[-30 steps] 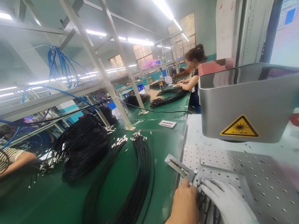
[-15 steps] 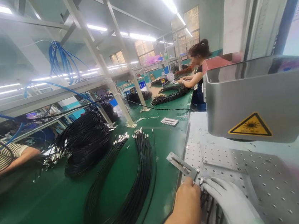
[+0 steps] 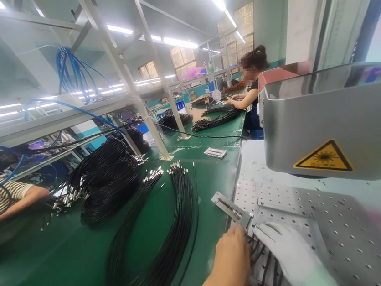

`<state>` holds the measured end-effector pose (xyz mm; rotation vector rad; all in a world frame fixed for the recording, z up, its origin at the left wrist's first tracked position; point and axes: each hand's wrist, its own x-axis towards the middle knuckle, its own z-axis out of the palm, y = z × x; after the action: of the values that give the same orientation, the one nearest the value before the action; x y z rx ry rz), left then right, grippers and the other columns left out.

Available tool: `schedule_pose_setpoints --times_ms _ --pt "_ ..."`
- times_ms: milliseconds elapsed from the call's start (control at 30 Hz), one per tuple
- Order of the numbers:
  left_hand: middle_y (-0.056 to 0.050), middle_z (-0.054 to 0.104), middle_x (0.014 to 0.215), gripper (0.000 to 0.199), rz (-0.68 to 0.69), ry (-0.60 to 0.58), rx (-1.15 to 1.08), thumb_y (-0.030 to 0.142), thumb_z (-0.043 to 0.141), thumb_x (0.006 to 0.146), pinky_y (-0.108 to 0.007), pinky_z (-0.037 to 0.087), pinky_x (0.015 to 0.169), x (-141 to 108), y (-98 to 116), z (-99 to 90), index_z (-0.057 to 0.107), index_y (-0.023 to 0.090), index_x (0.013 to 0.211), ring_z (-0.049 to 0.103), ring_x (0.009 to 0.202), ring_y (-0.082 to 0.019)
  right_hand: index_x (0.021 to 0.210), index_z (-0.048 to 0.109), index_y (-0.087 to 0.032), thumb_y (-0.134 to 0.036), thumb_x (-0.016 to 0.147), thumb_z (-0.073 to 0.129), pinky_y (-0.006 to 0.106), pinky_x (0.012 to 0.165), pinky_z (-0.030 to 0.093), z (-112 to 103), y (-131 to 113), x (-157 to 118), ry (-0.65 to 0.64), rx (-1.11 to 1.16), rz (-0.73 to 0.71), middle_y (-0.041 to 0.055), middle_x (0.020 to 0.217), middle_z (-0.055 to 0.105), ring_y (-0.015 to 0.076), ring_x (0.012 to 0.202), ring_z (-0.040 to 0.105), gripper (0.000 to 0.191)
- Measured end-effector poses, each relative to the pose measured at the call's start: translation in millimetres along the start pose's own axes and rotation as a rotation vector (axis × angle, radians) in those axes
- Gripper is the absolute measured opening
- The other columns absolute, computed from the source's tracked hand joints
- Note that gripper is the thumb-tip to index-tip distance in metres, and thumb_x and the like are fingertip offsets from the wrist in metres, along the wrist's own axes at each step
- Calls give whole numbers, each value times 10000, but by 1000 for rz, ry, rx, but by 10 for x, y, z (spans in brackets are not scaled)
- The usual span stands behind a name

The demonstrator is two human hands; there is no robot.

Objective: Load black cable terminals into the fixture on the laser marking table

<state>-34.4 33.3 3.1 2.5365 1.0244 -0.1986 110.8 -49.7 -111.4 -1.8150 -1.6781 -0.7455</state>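
Observation:
At the near end of a slotted metal fixture (image 3: 232, 208), my bare left hand (image 3: 231, 254) is closed, its fingers curled. What those fingers grip is hidden behind the hand. My right hand (image 3: 290, 248), in a white glove, lies beside it with fingers together and tips down near the fixture's corner. Several black cables (image 3: 267, 269) come out between the two hands and run toward me; the right fingertips seem to pinch one, its end hidden. The fixture sits slantwise over the edge of a perforated metal plate (image 3: 279, 197).
A bent bundle of black cables (image 3: 120, 252) with silver tips lies on the green table (image 3: 64, 272), before a larger coiled heap (image 3: 111, 184). A grey machine head (image 3: 326, 123) with a laser warning label overhangs the plate. Co-workers sit at far right (image 3: 253, 92) and left (image 3: 7, 200).
My left hand has shifted slightly left, uncovering more of the cables between the hands. The silver tip seen at my right fingertips is no longer plain. The view has tilted slightly.

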Motion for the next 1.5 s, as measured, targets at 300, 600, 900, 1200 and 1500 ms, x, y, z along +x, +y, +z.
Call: schedule_pose_setpoints --times_ms 300,600,900,1200,1500 --pt "-150 697 1042 299 -45 -123 125 162 451 835 -408 525 819 56 24 45 591 151 1099 661 987 -335 1093 674 -259 -8 709 434 324 887 408 3 73 -36 -74 68 1 -21 1093 674 189 998 542 518" --pt "-140 693 1057 280 -44 -55 109 234 392 895 -381 520 829 10 16 82 577 164 1092 660 995 -299 1125 669 -300 4 698 436 336 855 449 85 109 -73 -156 23 -3 -22 1122 671 190 1009 564 573" --pt "-148 693 1042 285 -15 -73 122 223 403 876 -392 525 802 48 10 89 569 164 1101 665 983 -310 1283 585 -225 -78 840 281 342 900 500 96 246 29 -224 184 165 50 1161 652 185 1061 586 557" --pt "-150 694 1056 293 -42 -87 124 217 399 892 -388 527 804 18 68 13 576 166 1120 663 999 -305 954 642 -183 -269 952 416 298 767 481 0 133 531 -513 -54 290 78 940 664 198 871 631 242" --pt "-196 689 1029 480 -23 -200 237 165 616 749 -415 541 799 128 137 30 528 97 1216 665 977 -337 917 663 -176 -225 940 417 324 607 425 7 -20 720 -635 -197 253 105 825 650 256 759 637 252"
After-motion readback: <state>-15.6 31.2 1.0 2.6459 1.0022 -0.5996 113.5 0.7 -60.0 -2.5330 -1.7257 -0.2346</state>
